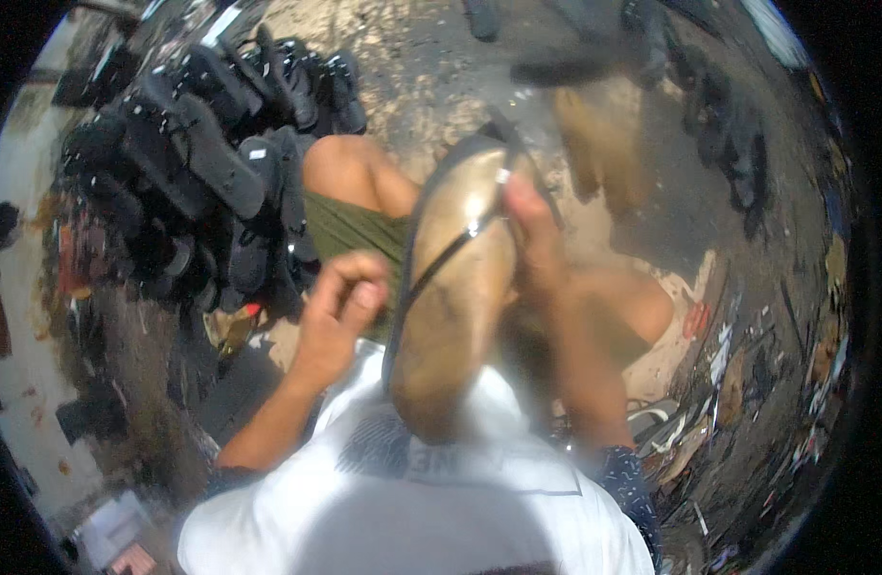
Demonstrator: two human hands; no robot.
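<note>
A: Where is the tan sandal (455,287)?
B: Right of the black sandal pile (201,163). The right hand (532,235) grips its black strap (460,244).
A: The left hand (340,311)?
B: Curled closed, holding nothing, just left of the sandal.

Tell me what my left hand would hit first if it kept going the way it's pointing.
Probably the tan sandal. The left hand, fingers curled, points up and right toward the sandal's dark edge, which the right hand holds by its black strap. Depth is unclear.

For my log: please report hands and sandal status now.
Right hand grips tan sandal at its black strap. Left hand curled, apart from it. Nothing between them.
</note>
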